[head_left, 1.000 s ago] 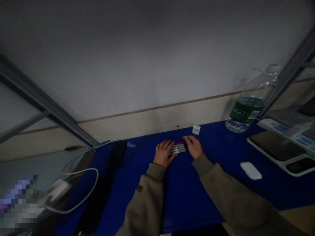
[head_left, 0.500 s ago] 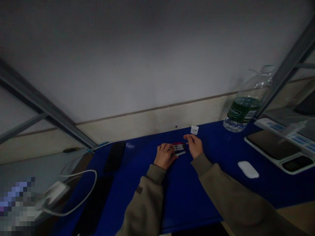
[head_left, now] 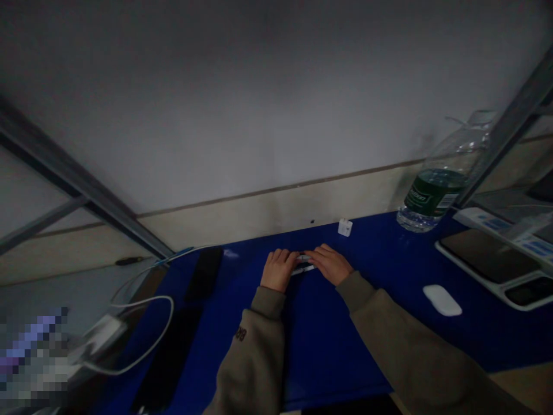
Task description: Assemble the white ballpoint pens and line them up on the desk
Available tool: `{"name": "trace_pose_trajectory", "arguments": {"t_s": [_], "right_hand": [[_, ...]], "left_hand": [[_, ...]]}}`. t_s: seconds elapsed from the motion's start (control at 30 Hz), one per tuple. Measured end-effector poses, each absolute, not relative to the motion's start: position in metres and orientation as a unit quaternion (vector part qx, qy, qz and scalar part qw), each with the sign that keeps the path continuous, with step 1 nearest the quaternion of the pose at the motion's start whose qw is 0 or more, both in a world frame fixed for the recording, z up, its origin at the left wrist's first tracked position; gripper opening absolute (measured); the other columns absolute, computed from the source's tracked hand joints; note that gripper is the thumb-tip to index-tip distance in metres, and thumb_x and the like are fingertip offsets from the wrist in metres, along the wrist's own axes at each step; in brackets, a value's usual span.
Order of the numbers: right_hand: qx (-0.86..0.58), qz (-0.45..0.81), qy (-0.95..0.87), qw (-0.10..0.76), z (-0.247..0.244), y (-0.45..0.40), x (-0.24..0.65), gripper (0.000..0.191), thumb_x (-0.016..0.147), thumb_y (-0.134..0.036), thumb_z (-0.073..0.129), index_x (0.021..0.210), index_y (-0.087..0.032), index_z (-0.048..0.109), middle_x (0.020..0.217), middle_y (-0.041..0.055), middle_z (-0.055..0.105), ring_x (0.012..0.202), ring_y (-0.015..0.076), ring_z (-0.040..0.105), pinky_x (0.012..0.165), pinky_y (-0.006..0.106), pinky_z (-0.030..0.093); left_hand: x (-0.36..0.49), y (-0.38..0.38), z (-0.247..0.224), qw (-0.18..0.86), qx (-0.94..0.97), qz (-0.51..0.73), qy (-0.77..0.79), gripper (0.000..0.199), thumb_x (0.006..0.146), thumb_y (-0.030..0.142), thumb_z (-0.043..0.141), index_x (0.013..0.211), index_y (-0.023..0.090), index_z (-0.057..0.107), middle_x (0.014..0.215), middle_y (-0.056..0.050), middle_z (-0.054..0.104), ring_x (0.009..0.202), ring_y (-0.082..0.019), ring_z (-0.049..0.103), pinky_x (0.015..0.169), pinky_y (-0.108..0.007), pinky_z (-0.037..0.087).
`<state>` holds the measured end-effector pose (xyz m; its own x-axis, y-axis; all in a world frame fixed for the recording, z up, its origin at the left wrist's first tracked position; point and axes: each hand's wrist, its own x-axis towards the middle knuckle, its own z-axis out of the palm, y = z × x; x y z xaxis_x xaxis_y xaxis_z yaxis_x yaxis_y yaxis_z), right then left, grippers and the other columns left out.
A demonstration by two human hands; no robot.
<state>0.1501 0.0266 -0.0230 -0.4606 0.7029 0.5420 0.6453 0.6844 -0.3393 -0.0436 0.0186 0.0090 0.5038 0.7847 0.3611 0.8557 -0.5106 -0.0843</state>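
Having moved leftward, the right hand [head_left: 330,264] now meets the pens [head_left: 304,258] just below frame centre, opposite the left hand [head_left: 277,270], so both ends seem steadied. Fingers are curled; whether either hand grips, I cannot tell.

The left hand [head_left: 277,270] and the right hand [head_left: 329,263] cover the ends of the pens [head_left: 303,270]; the pen count is indeterminable. The bottom edge cuts off both sleeves [head_left: 253,357]. The right edge truncates the white-rimmed device [head_left: 488,256]. Small print on the bottle label [head_left: 432,193] is illegible. Coarse pixel blocks obscure the lower-left area [head_left: 32,349].
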Motion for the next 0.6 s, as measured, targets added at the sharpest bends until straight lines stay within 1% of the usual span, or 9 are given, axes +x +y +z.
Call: {"name": "trace_pose_trajectory", "arguments": {"t_s": [0.07, 0.17, 0.27, 0.37, 0.43, 0.5, 0.6], "right_hand": [[-0.391, 0.034, -0.858, 0.331, -0.026, 0.029, 0.15, 0.03, 0.092, -0.027, 0.042, 0.117, -0.02, 0.057, 0.089, 0.0087, 0.062, 0.086, 0.0215, 0.052, 0.077, 0.036, 0.048], [-0.38, 0.03, -0.86, 0.339, -0.029, 0.03, 0.149, 0.027, 0.092, -0.026, 0.042, 0.11, -0.019, 0.061, 0.084, 0.0083, 0.062, 0.081, 0.0203, 0.052, 0.072, 0.035, 0.047], [-0.375, 0.021, -0.858, 0.35, -0.03, 0.03, 0.148, 0.024, 0.092, -0.026, 0.043, 0.1, -0.018, 0.064, 0.078, 0.0073, 0.06, 0.074, 0.019, 0.049, 0.067, 0.033, 0.046], [-0.372, 0.012, -0.857, 0.356, -0.026, 0.028, 0.147, 0.024, 0.092, -0.026, 0.042, 0.096, -0.017, 0.064, 0.074, 0.0066, 0.058, 0.074, 0.0186, 0.048, 0.067, 0.032, 0.045], [-0.371, 0.013, -0.855, 0.362, -0.022, 0.026, 0.147, 0.025, 0.092, -0.026, 0.041, 0.096, -0.018, 0.064, 0.075, 0.0066, 0.058, 0.076, 0.0188, 0.049, 0.069, 0.033, 0.045], [-0.38, 0.025, -0.846, 0.372, -0.017, 0.024, 0.147, 0.024, 0.092, -0.029, 0.042, 0.1, -0.019, 0.063, 0.08, 0.0071, 0.059, 0.079, 0.0194, 0.05, 0.073, 0.034, 0.045], [-0.425, 0.058, -0.81, 0.399, -0.01, 0.02, 0.146, 0.029, 0.09, -0.034, 0.046, 0.111, -0.02, 0.058, 0.09, 0.0082, 0.06, 0.087, 0.0216, 0.051, 0.081, 0.037, 0.044]], "left_hand": [[-0.043, 0.017, 0.012, 0.136, -0.862, -0.14, -0.468, 0.028, 0.094, 0.037, 0.034, 0.106, 0.025, 0.057, 0.089, -0.004, 0.059, 0.086, -0.019, 0.048, 0.071, -0.033, 0.029], [-0.041, 0.017, 0.013, 0.127, -0.867, -0.137, -0.461, 0.03, 0.094, 0.037, 0.033, 0.105, 0.025, 0.058, 0.086, -0.004, 0.059, 0.083, -0.019, 0.047, 0.069, -0.033, 0.028], [-0.042, 0.019, 0.013, 0.104, -0.869, -0.133, -0.466, 0.031, 0.094, 0.038, 0.033, 0.102, 0.025, 0.059, 0.084, -0.003, 0.059, 0.081, -0.018, 0.047, 0.068, -0.032, 0.027], [-0.043, 0.021, 0.012, 0.071, -0.867, -0.134, -0.475, 0.031, 0.094, 0.037, 0.032, 0.099, 0.025, 0.06, 0.084, -0.002, 0.06, 0.079, -0.016, 0.047, 0.067, -0.031, 0.027], [-0.042, 0.02, 0.013, 0.055, -0.862, -0.139, -0.484, 0.031, 0.095, 0.037, 0.032, 0.098, 0.025, 0.06, 0.084, -0.002, 0.06, 0.079, -0.016, 0.047, 0.068, -0.03, 0.027], [-0.041, 0.02, 0.012, 0.052, -0.856, -0.145, -0.494, 0.031, 0.095, 0.036, 0.031, 0.099, 0.024, 0.06, 0.083, -0.002, 0.06, 0.08, -0.016, 0.048, 0.068, -0.03, 0.028], [-0.042, 0.019, 0.01, 0.071, -0.836, -0.159, -0.521, 0.03, 0.095, 0.036, 0.032, 0.098, 0.025, 0.06, 0.083, -0.003, 0.06, 0.081, -0.017, 0.048, 0.069, -0.03, 0.029]]}}
